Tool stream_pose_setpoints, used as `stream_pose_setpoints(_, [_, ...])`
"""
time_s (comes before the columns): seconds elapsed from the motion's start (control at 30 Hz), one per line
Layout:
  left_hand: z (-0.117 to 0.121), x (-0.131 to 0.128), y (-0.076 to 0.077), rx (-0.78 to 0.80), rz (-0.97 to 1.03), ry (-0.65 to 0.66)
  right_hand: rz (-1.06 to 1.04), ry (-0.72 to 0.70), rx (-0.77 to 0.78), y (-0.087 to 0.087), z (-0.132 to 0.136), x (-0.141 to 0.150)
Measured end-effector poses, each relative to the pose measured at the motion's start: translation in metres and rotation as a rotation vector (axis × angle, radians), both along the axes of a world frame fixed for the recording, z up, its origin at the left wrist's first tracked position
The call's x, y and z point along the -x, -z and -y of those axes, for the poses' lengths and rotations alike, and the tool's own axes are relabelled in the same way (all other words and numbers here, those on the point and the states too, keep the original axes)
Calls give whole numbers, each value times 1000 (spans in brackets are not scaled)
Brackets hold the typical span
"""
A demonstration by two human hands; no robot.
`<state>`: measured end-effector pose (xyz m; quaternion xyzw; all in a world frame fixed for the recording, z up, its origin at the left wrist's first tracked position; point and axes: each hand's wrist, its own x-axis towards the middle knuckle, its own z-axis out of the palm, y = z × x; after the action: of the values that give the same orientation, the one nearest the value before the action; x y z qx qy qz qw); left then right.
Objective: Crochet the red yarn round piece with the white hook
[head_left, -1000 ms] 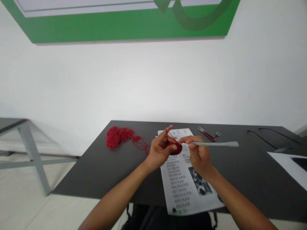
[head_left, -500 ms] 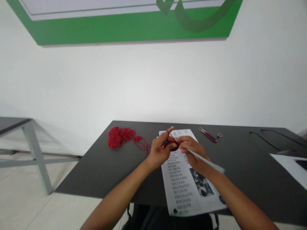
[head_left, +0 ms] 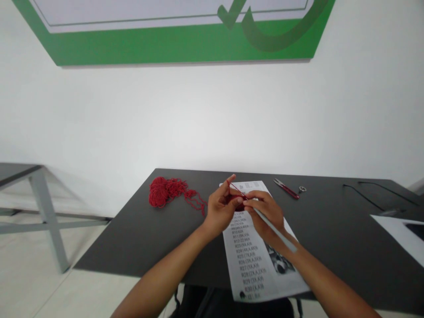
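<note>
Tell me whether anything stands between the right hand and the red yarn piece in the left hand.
Nothing visible does: the right hand, gripping the hook, is right at the red yarn piece in the left hand.

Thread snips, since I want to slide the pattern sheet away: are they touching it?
Apart: the head view shows dark tabletop between the thread snips and pattern sheet.

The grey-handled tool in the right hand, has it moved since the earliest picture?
Yes. Judged against the red snips, the grey-handled tool has swung: its free end went from their right to below them in view.
</note>
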<state>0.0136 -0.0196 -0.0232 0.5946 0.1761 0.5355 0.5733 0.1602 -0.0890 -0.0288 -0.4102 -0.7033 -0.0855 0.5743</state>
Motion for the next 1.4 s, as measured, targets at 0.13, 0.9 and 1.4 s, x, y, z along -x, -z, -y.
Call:
stream_pose_setpoints(0.13, [6,0,0,-41,12,-71,203,36,-82,2,-1,-4])
stream_pose_setpoints(0.9, [-17,11,-16,259,71,267,173,-133,-50,-9,-10,-14])
stream_pose_setpoints(1.4, [-34,15,-4,-353,-330,-201,469,11,-51,1,-18,-14])
